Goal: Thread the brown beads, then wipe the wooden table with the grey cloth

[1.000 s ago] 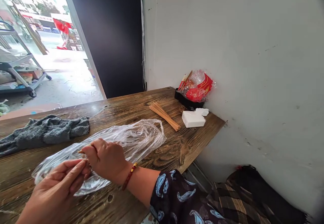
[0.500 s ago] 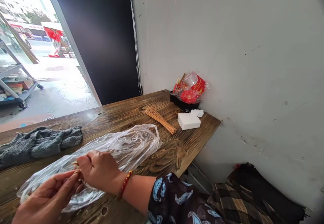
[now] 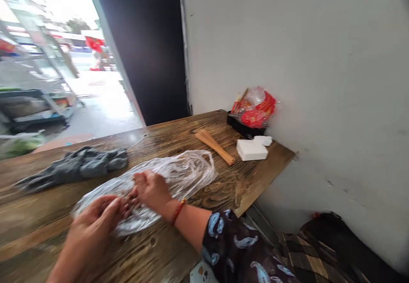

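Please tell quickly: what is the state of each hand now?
Left hand: grip closed; too blurred to tell what, if anything, it holds.
Right hand: grip closed above the clear plastic bag; contents cannot be told.

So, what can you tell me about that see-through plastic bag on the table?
The plastic bag looks thin, clear and whitish where it creases. It lies crumpled and mostly flat on the wooden table, longer than it is wide, with a handle-like loop at its right end. A grey cloth lies to its upper left, a bundle of thin sticks beyond its right end. The left hand and right hand are over it; whether they touch it is unclear.
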`<action>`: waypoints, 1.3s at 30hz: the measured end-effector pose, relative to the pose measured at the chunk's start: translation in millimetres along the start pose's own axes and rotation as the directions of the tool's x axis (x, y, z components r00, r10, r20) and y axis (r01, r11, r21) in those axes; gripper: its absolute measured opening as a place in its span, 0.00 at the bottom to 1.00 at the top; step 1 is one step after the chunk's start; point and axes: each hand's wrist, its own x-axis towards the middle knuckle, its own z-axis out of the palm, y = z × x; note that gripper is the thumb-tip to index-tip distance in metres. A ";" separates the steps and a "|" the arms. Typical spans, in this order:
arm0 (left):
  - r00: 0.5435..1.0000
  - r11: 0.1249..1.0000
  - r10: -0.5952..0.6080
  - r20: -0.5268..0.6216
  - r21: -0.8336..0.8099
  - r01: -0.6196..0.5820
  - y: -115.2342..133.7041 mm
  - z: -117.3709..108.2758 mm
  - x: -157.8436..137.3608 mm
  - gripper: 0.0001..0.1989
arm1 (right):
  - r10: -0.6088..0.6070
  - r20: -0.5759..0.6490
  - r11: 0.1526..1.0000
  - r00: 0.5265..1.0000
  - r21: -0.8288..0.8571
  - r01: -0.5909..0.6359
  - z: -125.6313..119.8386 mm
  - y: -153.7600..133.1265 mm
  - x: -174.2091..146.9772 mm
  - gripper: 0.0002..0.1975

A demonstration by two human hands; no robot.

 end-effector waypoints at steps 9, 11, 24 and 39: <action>0.994 0.955 0.097 -0.058 -0.275 -0.109 -2.3 7.7 -12.8 0.10 | -0.047 -0.025 0.993 0.999 0.109 0.049 -1.2 13.6 -13.1 0.22; 0.994 0.945 0.089 -0.064 -0.311 -0.105 -5.1 6.0 -13.3 0.10 | -0.065 -0.009 0.992 0.998 0.104 0.066 -2.2 12.1 -17.2 0.22; 0.994 0.851 0.004 0.111 -0.522 0.055 -3.4 3.3 -22.0 0.11 | -0.202 0.107 0.977 0.974 -0.044 0.207 3.7 3.7 -33.1 0.18; 0.987 0.858 0.082 0.138 -0.514 0.001 -2.4 4.9 -25.4 0.20 | -0.201 0.160 0.980 0.966 0.041 0.197 8.3 0.4 -39.8 0.20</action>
